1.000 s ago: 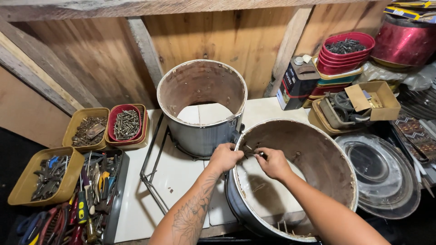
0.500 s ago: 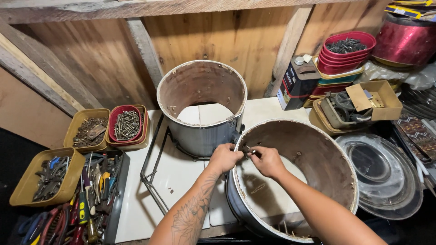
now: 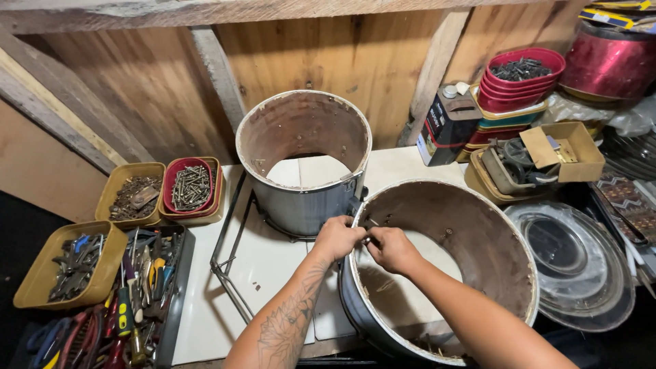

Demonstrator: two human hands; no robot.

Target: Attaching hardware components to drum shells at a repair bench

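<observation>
at the rim of the large drum shell (image 3: 478, 232), left hand (image 3: 338, 237) and right hand (image 3: 391, 249) pinched a small fitting (image 3: 370, 223) together.

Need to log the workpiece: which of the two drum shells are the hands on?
The larger drum shell, nearest the camera: both hands work at its left rim. The smaller shell behind stands untouched.

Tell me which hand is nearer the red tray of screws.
Left. The left hand is outside the big drum's rim, toward the red tray; the right hand is inside it, farther away.
</observation>
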